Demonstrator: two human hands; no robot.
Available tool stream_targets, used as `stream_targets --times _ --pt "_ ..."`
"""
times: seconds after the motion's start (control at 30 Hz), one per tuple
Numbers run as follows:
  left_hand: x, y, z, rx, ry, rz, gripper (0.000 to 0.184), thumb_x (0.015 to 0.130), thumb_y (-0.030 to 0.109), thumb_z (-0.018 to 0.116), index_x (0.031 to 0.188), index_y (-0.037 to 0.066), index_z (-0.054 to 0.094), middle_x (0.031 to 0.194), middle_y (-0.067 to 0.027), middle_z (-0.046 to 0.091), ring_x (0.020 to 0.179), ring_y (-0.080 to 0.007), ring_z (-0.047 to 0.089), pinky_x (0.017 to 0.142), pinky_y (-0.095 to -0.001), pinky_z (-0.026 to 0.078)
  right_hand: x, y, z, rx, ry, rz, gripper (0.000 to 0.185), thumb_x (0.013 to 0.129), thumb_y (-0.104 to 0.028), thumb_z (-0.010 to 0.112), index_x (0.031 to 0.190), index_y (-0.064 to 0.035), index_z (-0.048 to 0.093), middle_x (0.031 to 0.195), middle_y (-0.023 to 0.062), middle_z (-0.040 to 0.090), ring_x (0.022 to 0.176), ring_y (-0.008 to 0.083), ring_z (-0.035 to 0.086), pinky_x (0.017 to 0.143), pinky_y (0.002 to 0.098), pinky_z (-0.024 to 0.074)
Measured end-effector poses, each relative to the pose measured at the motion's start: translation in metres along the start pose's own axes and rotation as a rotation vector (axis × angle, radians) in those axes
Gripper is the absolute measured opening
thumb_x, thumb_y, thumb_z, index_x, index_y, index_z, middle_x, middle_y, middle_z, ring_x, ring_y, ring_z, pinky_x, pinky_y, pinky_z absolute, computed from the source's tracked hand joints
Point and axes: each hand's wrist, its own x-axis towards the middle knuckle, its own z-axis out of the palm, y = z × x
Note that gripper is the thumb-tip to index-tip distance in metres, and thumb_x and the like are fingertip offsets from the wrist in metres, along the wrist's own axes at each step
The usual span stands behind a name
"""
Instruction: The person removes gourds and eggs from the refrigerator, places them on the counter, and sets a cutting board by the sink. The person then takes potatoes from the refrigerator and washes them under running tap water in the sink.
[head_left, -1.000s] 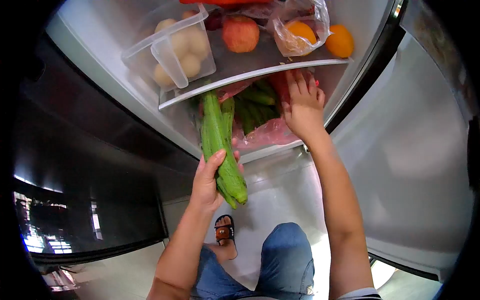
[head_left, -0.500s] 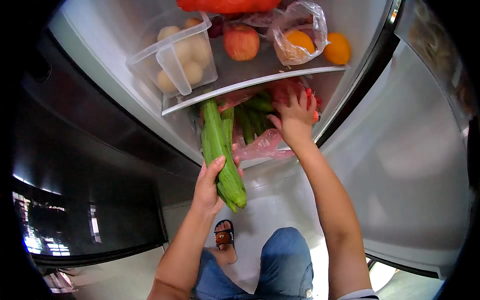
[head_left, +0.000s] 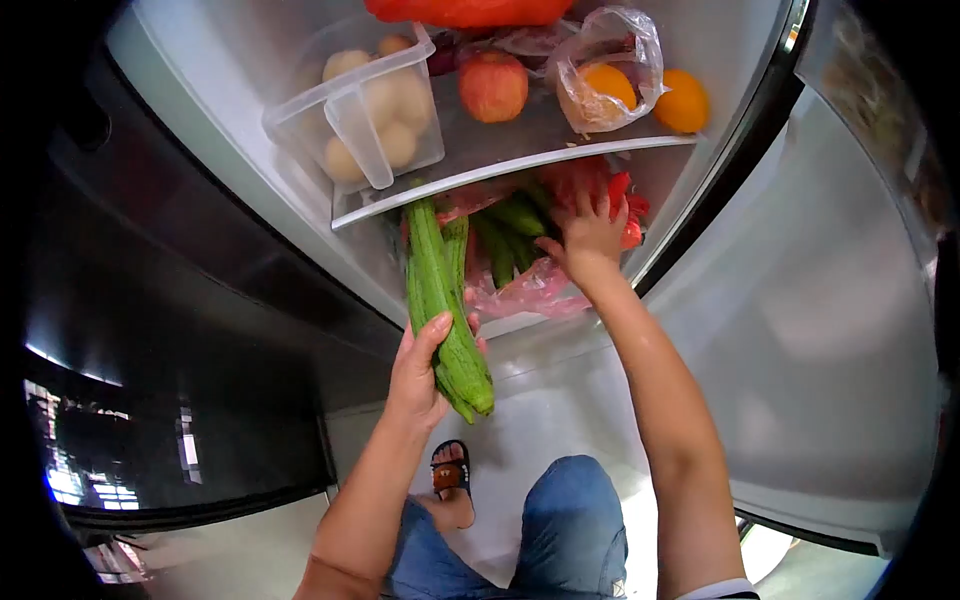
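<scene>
Long green luffa gourds (head_left: 440, 290) lie together in my left hand (head_left: 418, 370), its fingers and thumb wrapped round their lower part. Their upper ends reach into the lower fridge compartment, just below the shelf edge. My right hand (head_left: 588, 236) is inside that compartment on the right, fingers spread against a pink plastic bag (head_left: 530, 292). Beside it, slim green vegetables (head_left: 508, 235) lie in the opened bag; I cannot tell their exact kind. Something bright red (head_left: 630, 222) shows past my right fingers.
On the shelf (head_left: 500, 175) above stand a clear plastic bin (head_left: 365, 150) of eggs, an apple (head_left: 493, 87), a clear bag (head_left: 612, 95) with an orange in it, and a loose orange (head_left: 682, 101). The fridge doors (head_left: 830, 330) stand open on both sides.
The view has shifted slightly, so the fridge contents appear a little to the right. My left hand keeps its hold on the luffa gourds; my right hand stays at the pink bag.
</scene>
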Motion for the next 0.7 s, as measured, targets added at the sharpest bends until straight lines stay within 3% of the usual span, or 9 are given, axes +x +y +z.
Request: stream_targets --times 0.2,0.4,0.6,0.7 --pt "-0.001 0.0 -0.004 0.006 -0.002 -0.005 0.054 0.092 0.021 0.059 0.139 0.005 0.039 0.133 -0.0089 0.053 0.104 -0.0153 0.057 0.087 -0.0367 0.052 -0.001 -0.014 0.002 0.061 -0.057 0.07 0.032 0.067 -0.032 0.08 0.094 -0.0158 0.074 0.148 0.0119 0.038 0.136 0.0403 0.03 0.108 0.0638 0.0188" --pt "0.001 0.003 -0.005 -0.081 0.004 -0.024 0.05 0.092 0.016 0.059 0.137 0.008 0.04 0.131 -0.0101 0.054 0.104 -0.0186 0.057 0.082 -0.0363 0.055 -0.054 -0.026 -0.058 0.096 0.009 0.017 0.028 0.064 -0.022 0.079 0.088 -0.0087 0.07 0.144 0.011 0.044 0.135 0.0371 0.033 0.109 0.0611 0.0172" --pt "0.002 0.0 -0.003 -0.106 -0.017 -0.015 0.051 0.092 0.017 0.059 0.138 0.008 0.039 0.13 -0.0099 0.054 0.104 -0.0185 0.057 0.083 -0.0371 0.055 -0.088 -0.025 -0.044 0.07 0.022 0.006 0.039 0.065 -0.021 0.079 0.1 -0.0105 0.066 0.125 0.0079 0.055 0.115 0.0315 0.047 0.095 0.048 0.0323" --pt "0.001 0.0 -0.005 -0.08 -0.015 -0.015 0.052 0.092 0.017 0.06 0.139 0.009 0.038 0.13 -0.0096 0.054 0.104 -0.0184 0.057 0.083 -0.0375 0.055 -0.084 -0.031 -0.044 0.162 -0.085 0.054 0.045 0.067 -0.022 0.078 0.108 -0.0113 0.065 0.116 0.0065 0.058 0.103 0.0268 0.052 0.088 0.0421 0.0347"
